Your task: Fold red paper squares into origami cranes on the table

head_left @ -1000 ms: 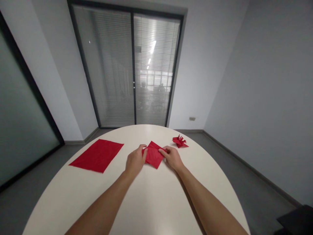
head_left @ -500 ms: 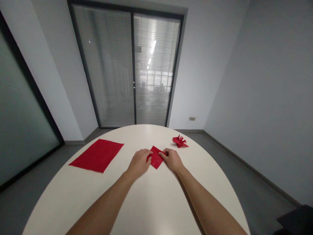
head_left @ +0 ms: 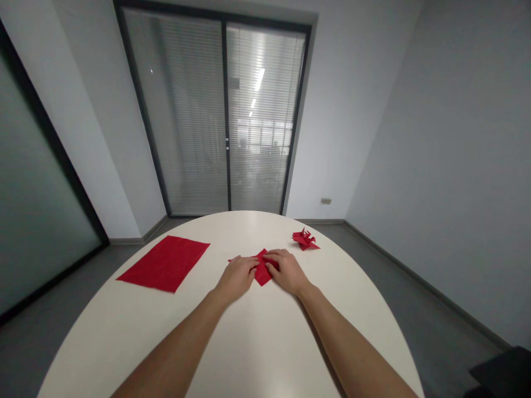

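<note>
A small piece of folded red paper (head_left: 263, 275) lies on the table between my hands, one corner pointing toward me. My left hand (head_left: 236, 278) holds its left side, fingertips resting on the paper, and a thin red tip shows past the back of that hand. From the right, my right hand (head_left: 289, 272) grips the paper with bent fingers and thumb. Both palms and part of the paper are hidden under the fingers.
A large flat red sheet (head_left: 166, 264) lies to the left on the round white table (head_left: 249, 337). Beyond my right hand sits a spiky red origami figure (head_left: 305, 240). Something dark (head_left: 504, 371) stands at the lower right, off the table.
My right hand has slid slightly left, further over the folded paper. My left hand has dipped a little, and a red tip now shows behind it.
</note>
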The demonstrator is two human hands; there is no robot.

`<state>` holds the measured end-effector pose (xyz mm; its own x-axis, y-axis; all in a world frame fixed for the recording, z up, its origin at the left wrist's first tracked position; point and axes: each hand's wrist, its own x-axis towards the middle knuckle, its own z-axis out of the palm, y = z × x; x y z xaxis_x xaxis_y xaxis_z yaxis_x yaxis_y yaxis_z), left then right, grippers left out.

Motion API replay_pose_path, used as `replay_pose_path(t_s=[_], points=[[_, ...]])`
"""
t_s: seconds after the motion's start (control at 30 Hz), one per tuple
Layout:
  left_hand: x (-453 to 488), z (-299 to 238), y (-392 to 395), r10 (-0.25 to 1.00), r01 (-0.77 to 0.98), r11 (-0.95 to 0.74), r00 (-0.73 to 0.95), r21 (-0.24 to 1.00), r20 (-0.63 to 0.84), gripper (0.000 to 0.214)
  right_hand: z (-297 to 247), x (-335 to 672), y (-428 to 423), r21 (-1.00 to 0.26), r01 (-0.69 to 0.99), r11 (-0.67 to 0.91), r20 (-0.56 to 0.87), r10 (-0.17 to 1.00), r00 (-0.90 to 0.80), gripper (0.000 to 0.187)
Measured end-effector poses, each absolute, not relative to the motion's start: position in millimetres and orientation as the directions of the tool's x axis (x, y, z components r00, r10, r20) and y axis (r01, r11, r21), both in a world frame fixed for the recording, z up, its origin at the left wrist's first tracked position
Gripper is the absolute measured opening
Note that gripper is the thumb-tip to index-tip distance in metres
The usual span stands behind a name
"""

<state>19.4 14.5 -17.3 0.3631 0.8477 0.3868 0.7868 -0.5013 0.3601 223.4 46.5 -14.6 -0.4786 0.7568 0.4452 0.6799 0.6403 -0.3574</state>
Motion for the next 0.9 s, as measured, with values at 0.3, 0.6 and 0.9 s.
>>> replay_pose_path(t_s=[0.3, 0.6, 0.9], points=[[19, -17, 12, 0.865, 0.763, -0.492, 0.376, 0.418, 0.332, 0.035, -22, 224, 47, -0.331, 0.722, 0.608, 0.341, 0.79, -0.509, 0.047], [19, -21, 11, 0.875, 0.79, -0.471, 0.363, 0.393, 0.321, 0.034, -25, 226, 48, -0.331, 0.695, 0.639, 0.333, 0.768, -0.547, 0.061], [16, -26, 21, 0.866, 0.799, -0.456, 0.299, 0.392, 0.4, 0.032, -26, 230, 45, -0.35, 0.68, 0.644, 0.262, 0.764, -0.589, 0.076]])
